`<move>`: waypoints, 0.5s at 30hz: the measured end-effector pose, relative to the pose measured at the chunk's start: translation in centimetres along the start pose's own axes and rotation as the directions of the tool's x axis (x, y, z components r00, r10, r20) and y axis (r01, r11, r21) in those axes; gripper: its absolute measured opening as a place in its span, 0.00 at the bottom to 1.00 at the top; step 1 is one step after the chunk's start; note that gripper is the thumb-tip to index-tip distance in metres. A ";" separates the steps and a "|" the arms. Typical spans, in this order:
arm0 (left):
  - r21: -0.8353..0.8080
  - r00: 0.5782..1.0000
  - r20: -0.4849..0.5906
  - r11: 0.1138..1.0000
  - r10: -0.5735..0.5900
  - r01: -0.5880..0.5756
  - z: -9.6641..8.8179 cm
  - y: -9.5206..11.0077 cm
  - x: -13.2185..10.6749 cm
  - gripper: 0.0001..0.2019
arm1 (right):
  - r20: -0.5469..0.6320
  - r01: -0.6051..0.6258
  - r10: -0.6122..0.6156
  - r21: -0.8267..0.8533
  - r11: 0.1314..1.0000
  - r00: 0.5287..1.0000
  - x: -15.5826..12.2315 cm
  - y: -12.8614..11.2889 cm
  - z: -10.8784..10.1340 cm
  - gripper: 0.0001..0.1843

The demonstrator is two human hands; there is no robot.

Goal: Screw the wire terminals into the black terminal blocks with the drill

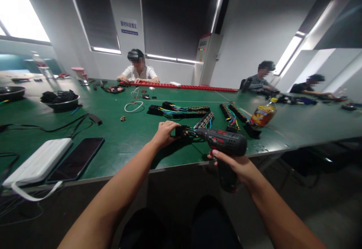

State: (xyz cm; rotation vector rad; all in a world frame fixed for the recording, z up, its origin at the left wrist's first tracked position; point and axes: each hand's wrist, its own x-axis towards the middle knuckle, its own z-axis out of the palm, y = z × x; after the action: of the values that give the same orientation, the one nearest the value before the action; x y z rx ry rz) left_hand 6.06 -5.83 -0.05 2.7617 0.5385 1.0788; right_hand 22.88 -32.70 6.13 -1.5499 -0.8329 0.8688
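A black cordless drill [226,141] is in my right hand [233,162], its nose pointing left. My left hand [165,134] grips a small black block with wires [181,130] on the green table, near the front edge. The drill's tip meets the wired end of that block; whether it touches a screw is too small to tell. Just behind lies a terminal strip [205,120] with brass-coloured contacts. Farther back are wired black strips [183,110], and more wired strips [233,113] lie to the right.
Small brass parts [122,118] and a white cable loop [134,107] lie left of my hands. A phone [77,158] and white power bank [39,160] sit at the left edge. An orange drink bottle [264,112] stands right. Several people work around the table [124,147].
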 end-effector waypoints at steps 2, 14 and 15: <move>-0.005 1.000 -0.006 1.000 0.016 -0.016 0.0 -0.1 0.0 0.20 | 0.015 -0.013 0.013 -0.011 1.000 1.000 0.2 -0.3 -0.3 0.24; -0.020 1.000 0.012 0.999 0.025 -0.025 -0.2 0.0 0.0 0.21 | 0.008 -0.078 0.078 -0.009 0.997 0.997 0.5 -1.7 -0.7 0.22; -0.018 1.000 0.016 1.000 0.024 -0.024 -0.3 0.0 0.0 0.21 | 0.006 -0.088 0.088 -0.002 0.996 0.996 0.5 -1.7 -0.8 0.23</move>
State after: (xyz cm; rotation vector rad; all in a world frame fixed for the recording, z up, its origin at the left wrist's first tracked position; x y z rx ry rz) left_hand 5.91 -5.84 0.15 2.7657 0.4926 1.0597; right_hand 23.70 -32.41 7.87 -1.5961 -0.7749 0.9366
